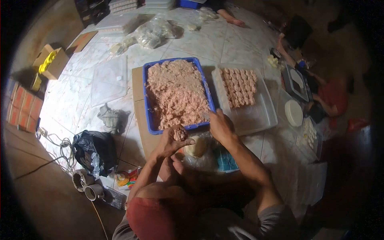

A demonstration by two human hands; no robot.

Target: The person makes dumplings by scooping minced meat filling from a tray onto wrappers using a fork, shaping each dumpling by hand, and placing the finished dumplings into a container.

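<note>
A blue tray (147, 116) full of pinkish minced filling (176, 88) lies on cardboard in front of me. At its near edge, my left hand (172, 141) is cupped around a lump of filling (179, 134), thumb stretched to the right. My right hand (221, 126) is closed at the tray's near right corner, gripping a small flat tool (206, 115) whose handle is hidden in the fingers. Below the hands sits a pale round stack (195, 147) in clear plastic. Right of the tray, a clear plastic box (256, 118) holds rows of filled pieces (239, 88).
A grey cloth (109, 117) and black plastic bag (95, 152) lie left. Plastic bags (154, 33) and stacked boxes (123, 6) stand beyond. At right, another person (333, 96) sits near containers (296, 82); another person's foot (237, 22) shows at the top.
</note>
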